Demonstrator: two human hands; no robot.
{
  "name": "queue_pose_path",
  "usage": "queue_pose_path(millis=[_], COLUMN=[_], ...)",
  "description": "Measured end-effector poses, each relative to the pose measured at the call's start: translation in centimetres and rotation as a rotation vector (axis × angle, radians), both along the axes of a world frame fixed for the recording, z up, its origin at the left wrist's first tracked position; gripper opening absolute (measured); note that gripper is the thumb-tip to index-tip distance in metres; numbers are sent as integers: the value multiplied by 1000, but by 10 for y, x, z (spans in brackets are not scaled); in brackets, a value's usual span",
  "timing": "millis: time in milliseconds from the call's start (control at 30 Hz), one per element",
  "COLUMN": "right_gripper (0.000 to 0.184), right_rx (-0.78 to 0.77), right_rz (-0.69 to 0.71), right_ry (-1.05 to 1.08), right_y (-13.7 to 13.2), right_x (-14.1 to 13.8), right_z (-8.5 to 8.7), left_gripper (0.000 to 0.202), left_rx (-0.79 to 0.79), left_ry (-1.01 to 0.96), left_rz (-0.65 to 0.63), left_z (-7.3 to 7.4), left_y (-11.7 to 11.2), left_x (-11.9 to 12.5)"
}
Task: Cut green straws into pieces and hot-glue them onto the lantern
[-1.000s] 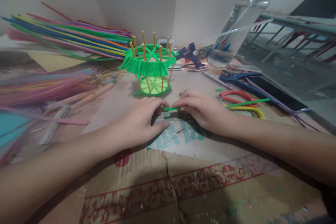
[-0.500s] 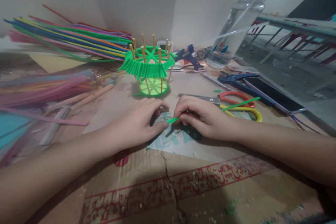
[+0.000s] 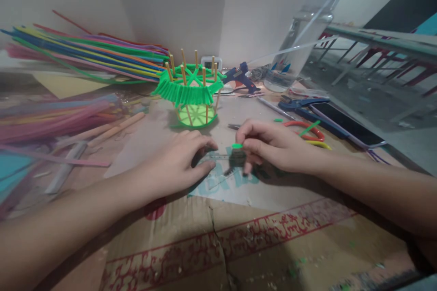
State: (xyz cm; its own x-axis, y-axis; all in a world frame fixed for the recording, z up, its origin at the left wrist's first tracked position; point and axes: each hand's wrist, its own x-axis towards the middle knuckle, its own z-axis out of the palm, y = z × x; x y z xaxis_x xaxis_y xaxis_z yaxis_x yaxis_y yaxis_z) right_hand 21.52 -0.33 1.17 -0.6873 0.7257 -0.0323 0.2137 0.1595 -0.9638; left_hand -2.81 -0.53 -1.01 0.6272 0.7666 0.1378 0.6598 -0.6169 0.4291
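My right hand is closed on a thin green straw; the straw's near end sticks out by my fingers and its far end points back right over the scissors. My left hand lies palm down with fingers pressed on a clear plastic ruler on the cardboard. The two hands are a few centimetres apart. Behind them stands a small green straw model with wooden sticks rising from its round base.
Long coloured straws are piled at the back left, pink ones at the left. A blue glue gun, red and yellow-handled scissors, a phone and a clear water bottle lie at the right.
My right hand has lifted the green straw off the ruler and turned it, so its near end now points toward me. My left hand has stayed on the ruler.
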Motion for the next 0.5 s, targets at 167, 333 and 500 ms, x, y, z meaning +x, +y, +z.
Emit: queue_pose_path(millis=[167,333,500], right_gripper=[11,18,18], right_rx=[-184,-173,-303], right_rz=[296,388,475], right_ry=[-3,-59,-121], right_y=[-6,-12,-11], right_x=[-3,0,1], right_z=[5,19,24], left_gripper=[32,32,31], left_rx=[-2,9,7], left_ry=[22,24,17], left_rz=[2,-1,-5], left_z=[0,-1,-1], left_y=[0,0,0], left_x=[0,0,0])
